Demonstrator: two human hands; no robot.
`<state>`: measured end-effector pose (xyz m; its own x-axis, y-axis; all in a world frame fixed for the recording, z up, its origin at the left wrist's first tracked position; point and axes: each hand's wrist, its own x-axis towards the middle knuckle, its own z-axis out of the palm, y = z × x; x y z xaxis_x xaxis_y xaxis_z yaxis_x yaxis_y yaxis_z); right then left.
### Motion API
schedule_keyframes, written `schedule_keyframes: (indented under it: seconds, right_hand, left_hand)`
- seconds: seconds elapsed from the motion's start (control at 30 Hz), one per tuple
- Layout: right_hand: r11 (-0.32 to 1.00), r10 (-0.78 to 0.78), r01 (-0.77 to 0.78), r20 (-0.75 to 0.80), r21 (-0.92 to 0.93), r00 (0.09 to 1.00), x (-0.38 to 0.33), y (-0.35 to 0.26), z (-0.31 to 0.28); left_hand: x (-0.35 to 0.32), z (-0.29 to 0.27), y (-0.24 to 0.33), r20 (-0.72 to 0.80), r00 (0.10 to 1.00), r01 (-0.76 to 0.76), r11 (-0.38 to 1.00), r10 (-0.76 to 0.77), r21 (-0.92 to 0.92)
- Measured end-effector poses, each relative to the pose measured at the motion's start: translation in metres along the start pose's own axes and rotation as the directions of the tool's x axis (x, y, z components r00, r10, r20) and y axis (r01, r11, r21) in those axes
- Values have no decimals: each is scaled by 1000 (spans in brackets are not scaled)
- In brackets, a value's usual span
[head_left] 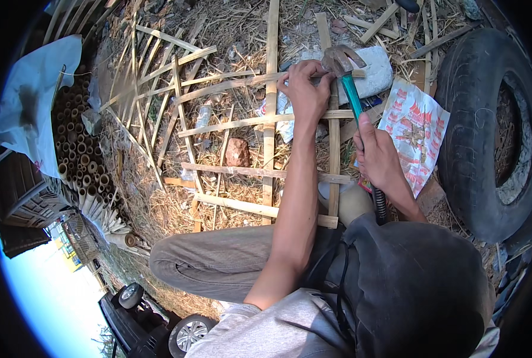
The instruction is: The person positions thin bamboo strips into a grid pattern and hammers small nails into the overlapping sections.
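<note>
A lattice of flat bamboo slats (233,125) lies before me, its strips crossing at right angles. My left hand (306,95) is on its far end, thumb and fingers pinched together at a crossing of two strips. Whatever is between those fingertips is too small to make out. My right hand (378,152) is wrapped round the handle of a claw hammer (350,92), which has a teal shaft and a black ribbed grip. The rusty hammer head is just right of my left fingertips, above the slats. A pale stone block (374,70) lies under that end of the lattice.
A red-printed sheet (430,119) with small brown bits on it lies right of the hammer, beside a large tyre (478,137). Another slat lattice (149,77) and a reddish stone (237,153) lie on the straw-strewn ground. Cut bamboo poles (84,158) are stacked at the left.
</note>
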<state>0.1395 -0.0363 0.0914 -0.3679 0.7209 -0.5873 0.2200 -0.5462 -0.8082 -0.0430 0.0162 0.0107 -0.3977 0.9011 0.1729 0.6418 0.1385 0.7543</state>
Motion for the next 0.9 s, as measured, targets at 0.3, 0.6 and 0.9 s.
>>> schedule_keyframes:
  seconds: [0.3, 0.6, 0.9]
  right_hand:
    - [999, 40, -40, -24, 5, 999, 5, 10, 2]
    - [997, -36, 31, -80, -64, 996, 7, 18, 2]
    - [950, -140, 114, -69, -292, 988, 4, -6, 14]
  left_hand:
    - [2, 1, -1, 18, 1000, 2, 999, -3, 33]
    - [1, 5, 1, 38, 999, 8, 1000, -9, 28]
    - [-5, -11, -15, 18, 999, 35, 996, -37, 84]
